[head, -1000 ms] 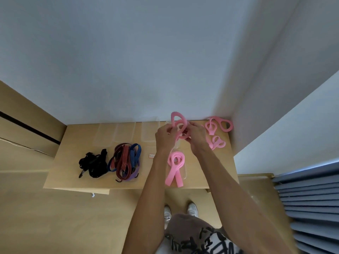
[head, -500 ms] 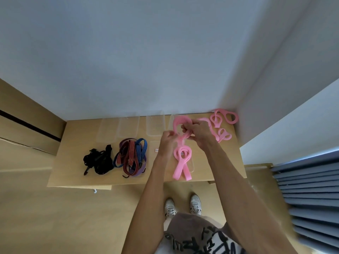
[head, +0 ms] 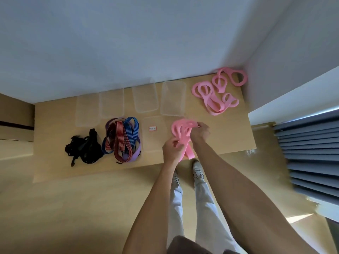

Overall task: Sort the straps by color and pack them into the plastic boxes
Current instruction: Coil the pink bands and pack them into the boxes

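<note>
A light wooden table [head: 229,136] is seen from above, its near-left portion blending with the similarly coloured floor. Along its far edge, from ten to twelve o'clock, four clear plastic boxes [head: 145,97] are laid; their walls are so transparent that they are hard to separate from the wood. A fifth clear piece [head: 154,136] lies at the centre, marked by a small red-bordered label [head: 152,128] whose writing is too small to be read. At one o'clock a loose pile of pink straps [head: 213,97] is spread, its far end pushed into the wall corner. At nine o'clock a striped bundle [head: 122,138] of red, blue and purple straps is heaped, and just left of it a tangle of black straps [head: 84,146].

A looped pink strap [head: 181,128] is held at about three o'clock from the label. It is pinched by the left hand [head: 172,148] at its lower part and by the curled fingers of the right hand [head: 200,132] near its top; possibly a second strap is hidden beneath.
</note>
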